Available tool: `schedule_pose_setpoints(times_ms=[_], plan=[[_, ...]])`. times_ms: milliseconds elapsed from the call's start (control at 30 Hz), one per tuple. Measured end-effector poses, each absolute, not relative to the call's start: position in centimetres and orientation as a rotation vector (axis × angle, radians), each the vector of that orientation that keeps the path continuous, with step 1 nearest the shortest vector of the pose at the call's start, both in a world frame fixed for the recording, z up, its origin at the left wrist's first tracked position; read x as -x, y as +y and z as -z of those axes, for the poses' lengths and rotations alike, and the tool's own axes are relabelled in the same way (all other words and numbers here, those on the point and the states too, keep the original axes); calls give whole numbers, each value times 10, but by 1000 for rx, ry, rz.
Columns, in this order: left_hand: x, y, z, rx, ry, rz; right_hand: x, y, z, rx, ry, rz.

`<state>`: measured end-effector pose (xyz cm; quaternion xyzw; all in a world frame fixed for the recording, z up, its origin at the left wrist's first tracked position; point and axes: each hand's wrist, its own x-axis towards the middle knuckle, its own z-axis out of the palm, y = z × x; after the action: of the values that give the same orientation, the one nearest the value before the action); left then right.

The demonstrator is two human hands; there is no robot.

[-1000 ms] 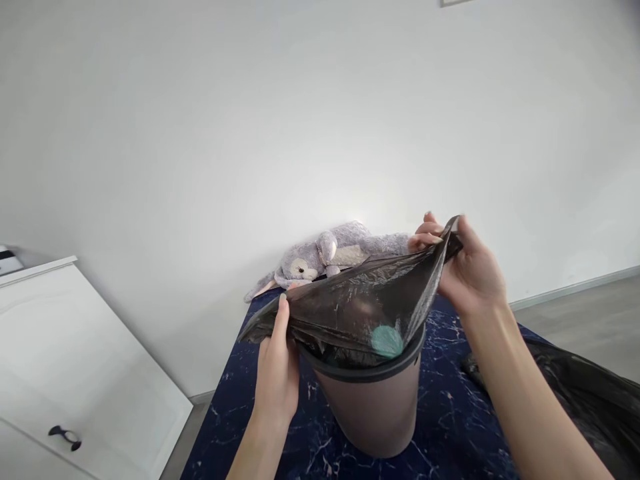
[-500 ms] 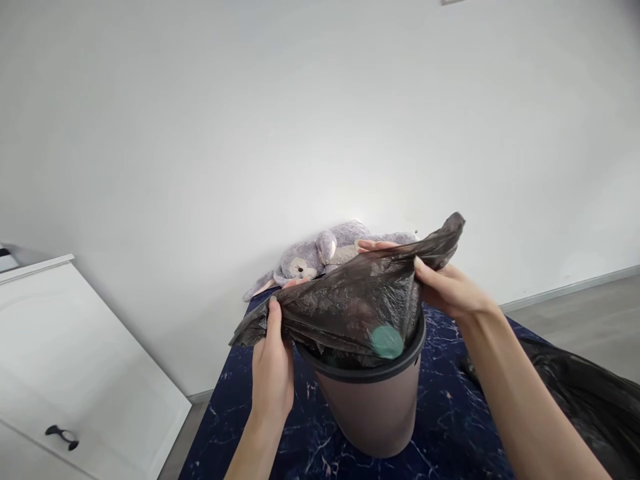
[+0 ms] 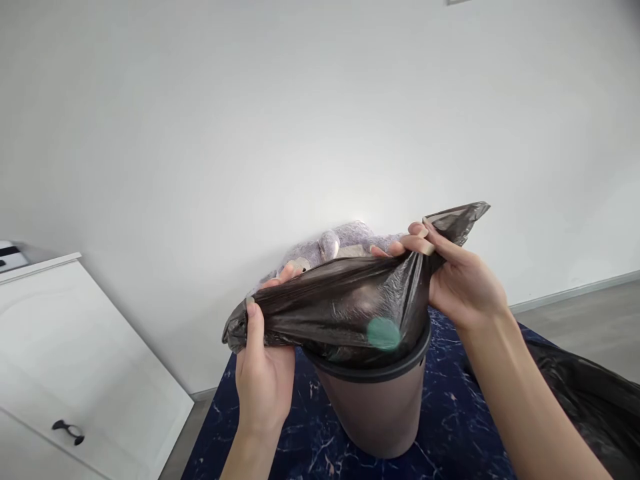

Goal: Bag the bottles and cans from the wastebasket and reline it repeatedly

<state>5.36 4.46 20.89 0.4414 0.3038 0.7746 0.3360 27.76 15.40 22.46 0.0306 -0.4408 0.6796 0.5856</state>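
- The thin dark bag could tear: the 2 hands draw it taut, and creases fan from the right-hand pinch.
- A corner could slip free, since the left hand holds its end only between the thumb in front and fingers behind, while the right hand pinches gathered film between thumb and curled fingers.
- The bin could shift or tip on the blue table if the bag, whose lower part sits inside the rim, drags on it; neither hand appears to steady it.
- The green round patch seems to be something behind the film, though the plastic blurs it; if loose, it could spill under a sharp tug.
- Compared with 0.5 s ago, the hands are wider apart, the right fingers are bunched rather than extended, the bag's right tip reaches farther out, and more of the plush toy is hidden.
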Motion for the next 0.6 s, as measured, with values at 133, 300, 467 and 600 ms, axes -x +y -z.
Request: schedule_pose_setpoints(times_ms=[133,300,467,600], plan=[[-55,36,-212,-1264,648,-1992,-276,138,-236,-64,-993,-1704],[-63,27,-218,-1488,567,-1839,-267,120,-242,122,-1185,-1591],[-70,21,-211,-1658,725,-1736,-256,101,-242,359,-1386,-1373],[-68,15,-206,-1932,1130,-1557,-254,88,-244,449,-1624,-1196]])
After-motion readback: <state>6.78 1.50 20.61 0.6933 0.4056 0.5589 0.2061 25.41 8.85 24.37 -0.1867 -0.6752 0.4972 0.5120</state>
